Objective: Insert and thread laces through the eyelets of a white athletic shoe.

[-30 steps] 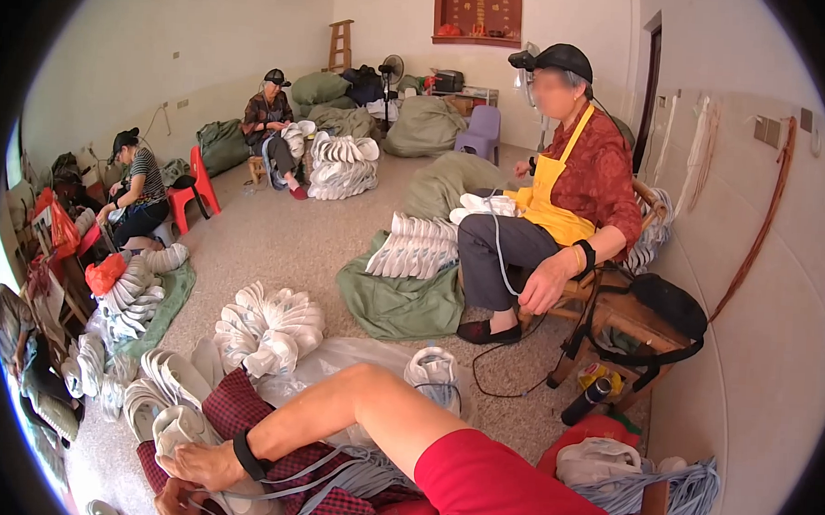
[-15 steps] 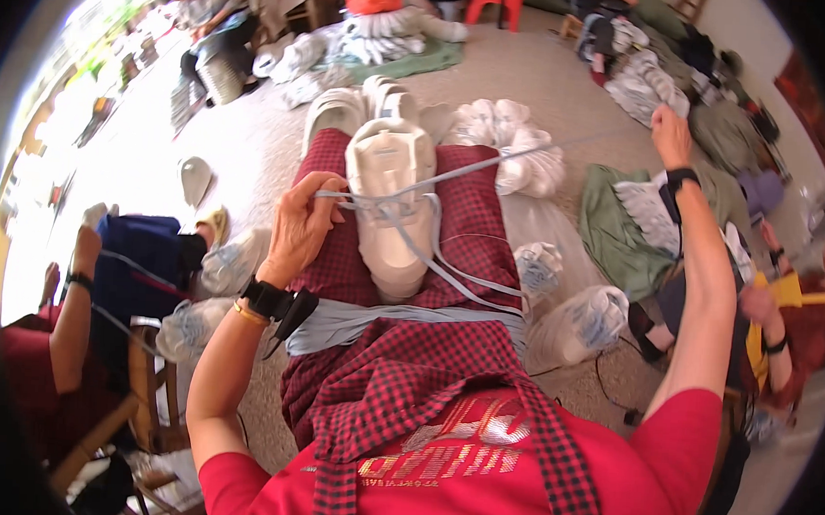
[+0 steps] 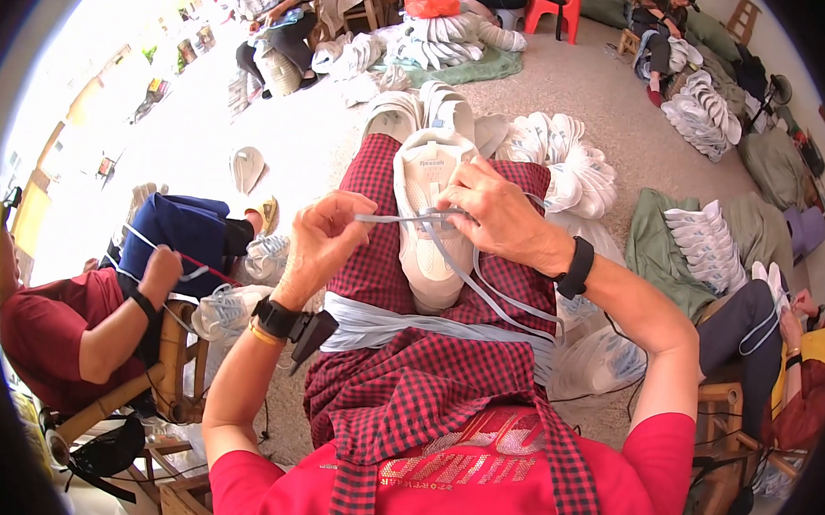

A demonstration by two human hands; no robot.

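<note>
Head view: lace (image 3: 394,219) (pinched in fingertips (image 3: 364,204)) spans left hand (image 3: 324,242) to right hand (image 3: 504,215).

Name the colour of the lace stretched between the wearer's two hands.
Pale grey-blue; the lace shows best in the head view.

Right hand (image 3: 502,211) Back at the Shoe (image 3: 431,258)

It has come in from beyond the checked apron's (image 3: 416,377) right edge; the grey lace (image 3: 396,219), earlier stretched far out, now runs short between both hands.
</note>
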